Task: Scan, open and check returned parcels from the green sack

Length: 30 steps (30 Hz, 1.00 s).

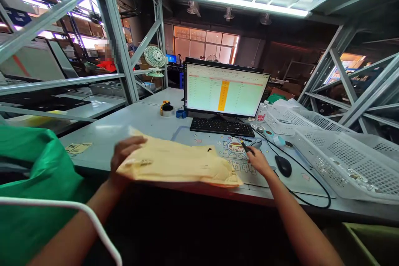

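Note:
A pale yellow padded mailer (183,162) lies tilted over the front edge of the desk. My left hand (124,158) grips its left end, fingers bent over the top. Off the mailer's right end, my right hand (257,160) is closed around a slim black tool (247,148); whether it is a marker or a cutter I cannot tell. Just beyond that hand is a grey object (257,144), partly hidden. Under the right hand a printed desk mat (218,143) with a cartoon figure is spread.
A monitor (224,91) and black keyboard (221,126) stand behind. The mouse (283,166) and its looping cable are to the right, beside white perforated baskets (349,162). Tape rolls (167,110) sit farther back. A green bag (34,162) bulges at left, near metal posts.

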Each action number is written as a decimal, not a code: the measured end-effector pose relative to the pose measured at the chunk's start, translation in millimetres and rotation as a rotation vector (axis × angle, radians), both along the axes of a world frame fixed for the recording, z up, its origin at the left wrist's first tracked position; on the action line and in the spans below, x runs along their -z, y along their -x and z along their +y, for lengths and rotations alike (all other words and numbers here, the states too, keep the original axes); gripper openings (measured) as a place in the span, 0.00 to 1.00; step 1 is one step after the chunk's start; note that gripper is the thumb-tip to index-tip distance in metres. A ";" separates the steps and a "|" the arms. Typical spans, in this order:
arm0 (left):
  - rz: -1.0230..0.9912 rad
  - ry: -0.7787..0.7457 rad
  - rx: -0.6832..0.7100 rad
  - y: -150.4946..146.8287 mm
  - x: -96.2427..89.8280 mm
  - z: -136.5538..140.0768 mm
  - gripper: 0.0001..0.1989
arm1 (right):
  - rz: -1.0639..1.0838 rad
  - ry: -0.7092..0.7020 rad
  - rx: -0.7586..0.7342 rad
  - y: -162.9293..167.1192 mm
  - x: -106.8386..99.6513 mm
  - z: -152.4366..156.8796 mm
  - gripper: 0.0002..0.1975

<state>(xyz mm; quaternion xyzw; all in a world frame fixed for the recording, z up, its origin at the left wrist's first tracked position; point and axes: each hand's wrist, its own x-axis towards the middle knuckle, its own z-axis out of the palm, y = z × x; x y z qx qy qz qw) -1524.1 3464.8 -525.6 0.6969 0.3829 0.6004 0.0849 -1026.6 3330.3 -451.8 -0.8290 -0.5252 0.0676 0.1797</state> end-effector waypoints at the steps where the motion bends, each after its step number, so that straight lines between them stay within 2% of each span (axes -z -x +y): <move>1: 0.077 0.004 0.094 3.6 19.7 -6.7 0.18 | 0.041 -0.014 0.008 -3.6 -3.9 -2.9 0.29; 3: 0.285 0.153 0.244 14.3 50.2 -13.3 0.17 | 0.152 -0.069 0.003 -8.5 -10.8 -9.3 0.28; 5: 0.474 0.418 0.271 25.9 59.2 -11.9 0.21 | 0.280 -0.148 -0.037 -7.4 -17.3 -13.4 0.28; 7: 0.548 0.584 0.219 31.1 44.3 -6.3 0.24 | 0.359 -0.187 -0.122 2.6 -24.8 -12.8 0.30; 9: 0.506 0.578 0.114 22.9 13.3 -0.8 0.26 | 0.353 -0.168 -0.246 22.3 -33.2 -7.2 0.31; 10: 0.488 0.555 0.126 12.6 -3.7 0.8 0.27 | 0.323 -0.146 -0.319 35.5 -37.1 -3.0 0.31; 12: 0.486 0.515 0.243 -18.9 -30.3 0.8 0.28 | 0.236 -0.103 -0.467 66.0 -42.3 6.7 0.28; 14: 0.559 0.505 0.293 -57.4 -38.6 -2.5 0.29 | 0.164 -0.081 -0.584 97.2 -40.9 15.3 0.25; 16: 0.628 0.530 0.284 -91.0 -28.5 -6.9 0.28 | 0.114 -0.057 -0.626 123.1 -31.1 20.2 0.22; 18: 0.592 0.568 0.217 -111.3 -9.1 -10.3 0.22 | 0.095 0.003 -0.616 139.8 -15.4 20.0 0.21; 20: 0.501 0.548 0.158 -116.8 8.1 -11.0 0.19 | 0.075 0.042 -0.610 146.9 0.2 16.0 0.21; 22: 0.440 0.488 0.172 -112.6 17.2 -8.4 0.17 | 0.052 0.021 -0.618 146.6 10.3 11.4 0.22; 24: 0.428 0.478 0.264 -105.9 19.1 -3.6 0.16 | 0.059 -0.024 -0.609 142.2 12.5 8.7 0.22; 27: 0.472 0.548 0.388 -102.7 18.2 1.8 0.27 | 0.128 -0.084 -0.560 134.8 6.1 9.2 0.23; 28: 0.495 0.564 0.407 -104.5 18.5 1.9 0.30 | 0.145 -0.106 -0.545 133.4 3.3 9.9 0.23; 30: 0.511 0.553 0.385 -111.0 19.2 -0.6 0.27 | 0.168 -0.141 -0.527 133.2 -1.3 11.2 0.23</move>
